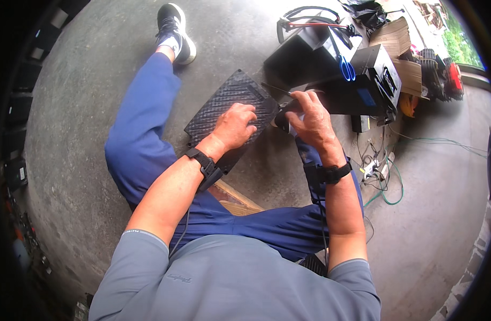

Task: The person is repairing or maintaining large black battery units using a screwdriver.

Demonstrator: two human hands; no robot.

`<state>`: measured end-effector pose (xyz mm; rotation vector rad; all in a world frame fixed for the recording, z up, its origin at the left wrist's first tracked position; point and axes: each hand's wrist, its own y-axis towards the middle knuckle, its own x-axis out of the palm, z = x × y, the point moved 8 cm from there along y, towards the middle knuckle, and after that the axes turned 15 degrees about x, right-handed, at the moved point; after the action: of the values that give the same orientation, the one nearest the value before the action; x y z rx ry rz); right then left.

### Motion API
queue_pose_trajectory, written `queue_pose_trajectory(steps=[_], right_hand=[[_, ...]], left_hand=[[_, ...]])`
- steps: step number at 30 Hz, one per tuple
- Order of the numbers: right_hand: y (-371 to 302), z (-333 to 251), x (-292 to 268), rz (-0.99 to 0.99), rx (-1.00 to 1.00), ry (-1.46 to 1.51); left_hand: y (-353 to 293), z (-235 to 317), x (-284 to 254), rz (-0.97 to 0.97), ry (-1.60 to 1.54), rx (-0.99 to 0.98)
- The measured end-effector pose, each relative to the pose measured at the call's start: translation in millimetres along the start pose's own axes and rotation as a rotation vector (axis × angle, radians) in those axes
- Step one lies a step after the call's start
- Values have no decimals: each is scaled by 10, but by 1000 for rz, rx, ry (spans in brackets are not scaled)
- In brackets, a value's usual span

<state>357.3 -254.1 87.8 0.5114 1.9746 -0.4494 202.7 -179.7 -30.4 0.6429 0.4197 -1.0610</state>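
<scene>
A black ribbed plastic panel (229, 96) lies tilted between my legs, a darker part of it hanging below my left wrist. My left hand (235, 125) presses on its right half, fingers curled down against the ribs. Just right of the panel, my right hand (314, 119) pinches a thin dark blade-like tool (276, 89). The tool's tip points left toward the panel's upper right corner. Whether it is a knife or another thin tool cannot be made out, and its handle is hidden in the fingers.
Ahead on the right stand black box-shaped cases (296, 59), with blue-handled scissors (347, 69) on one. Cables and a power strip (369, 169) lie on the concrete floor at right. Torn cardboard (391, 37) leans behind. A wooden piece (232, 197) shows beneath me. Dark items line the left edge.
</scene>
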Motion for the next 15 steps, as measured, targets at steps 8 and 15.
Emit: queue_pose_trajectory(steps=[8,15], right_hand=[[22,-17,39,44,-128,-62],[49,65,69,15,-4,3]], left_hand=[[11,14,-8,-1,6,2],[27,30,-17,-8,9,13]])
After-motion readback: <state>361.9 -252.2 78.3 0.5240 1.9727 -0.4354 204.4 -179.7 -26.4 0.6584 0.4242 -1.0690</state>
